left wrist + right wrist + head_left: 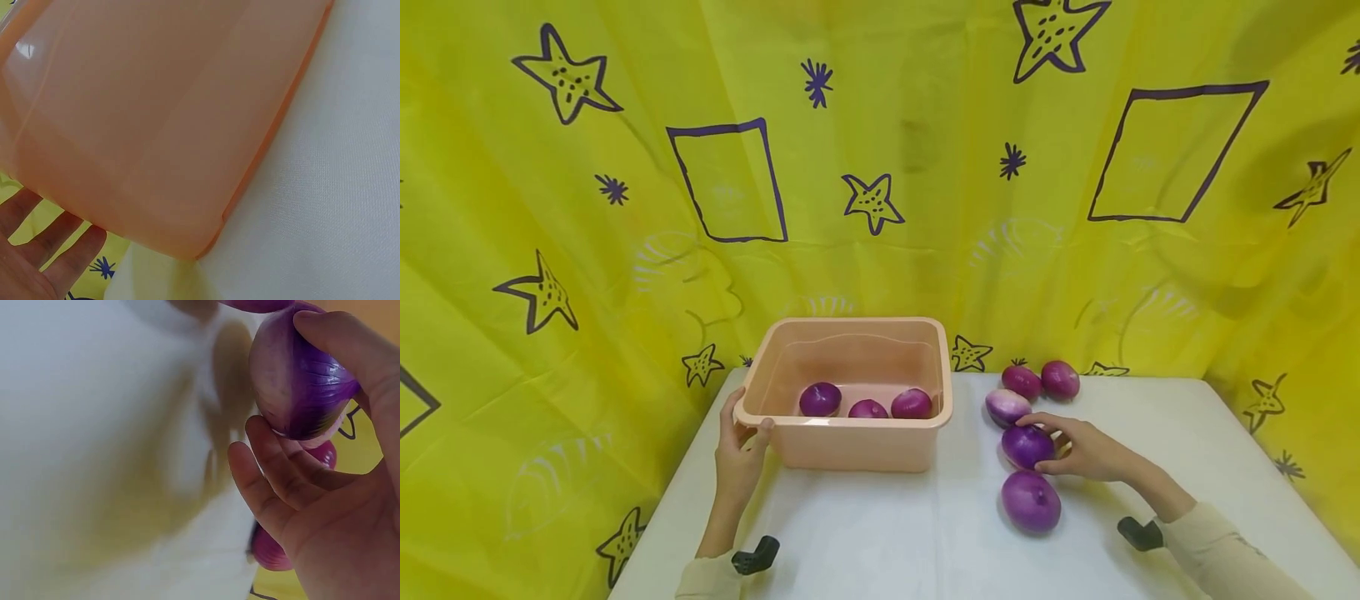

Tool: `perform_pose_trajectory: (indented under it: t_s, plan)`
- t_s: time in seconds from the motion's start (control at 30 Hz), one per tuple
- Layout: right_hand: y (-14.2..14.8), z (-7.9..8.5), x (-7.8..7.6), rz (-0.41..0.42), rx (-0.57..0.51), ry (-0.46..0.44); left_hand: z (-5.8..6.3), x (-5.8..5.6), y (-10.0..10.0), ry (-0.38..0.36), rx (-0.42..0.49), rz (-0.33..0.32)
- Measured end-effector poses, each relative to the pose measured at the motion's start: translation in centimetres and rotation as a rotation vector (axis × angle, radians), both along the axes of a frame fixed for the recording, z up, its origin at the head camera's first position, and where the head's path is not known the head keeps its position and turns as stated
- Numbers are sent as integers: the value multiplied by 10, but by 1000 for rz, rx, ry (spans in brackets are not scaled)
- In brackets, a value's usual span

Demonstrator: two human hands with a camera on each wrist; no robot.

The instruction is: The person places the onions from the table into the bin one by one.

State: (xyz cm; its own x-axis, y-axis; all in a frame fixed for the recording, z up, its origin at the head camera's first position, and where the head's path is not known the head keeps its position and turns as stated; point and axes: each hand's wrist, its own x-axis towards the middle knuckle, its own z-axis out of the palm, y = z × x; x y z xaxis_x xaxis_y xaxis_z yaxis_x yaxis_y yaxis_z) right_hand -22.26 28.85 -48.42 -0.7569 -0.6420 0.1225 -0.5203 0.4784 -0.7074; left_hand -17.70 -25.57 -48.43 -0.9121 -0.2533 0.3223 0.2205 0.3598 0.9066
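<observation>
Two bare hands at a white table (955, 542) before a yellow patterned curtain (925, 275). Left of centre, a peach bin (857, 447) contains three visible purple onions (821, 400). The left hand (739, 467) has its grip curled about the bin's lower-left corner, thumb at the front rim, fingers along the outer side. Right of centre, the right hand (1088, 452) has its grip partly closed, thumb and fingers pinching the gripped onion (1024, 448); two fingertips stand clear of it in the right wrist view. A smooth onion (1032, 502) lies below it in the frame; three remaining onions (1060, 381) lie above.
</observation>
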Motion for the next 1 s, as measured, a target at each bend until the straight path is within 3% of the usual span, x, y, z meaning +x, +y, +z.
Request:
perform_pose_trajectory:
  t_s: [0.2,0.37,0.77,1.0]
  plan:
    - [3,25,-4,-19,26,12,-1,0,0,9,2,-6]
    - [6,49,-9,-48,39,88,-1,1,-1,6,3,-9]
    - [4,102,-33,-143,-47,270,0,2,0,12,-6,2]
    - [2,129,-44,-198,-72,269,0,2,1,10,3,1]
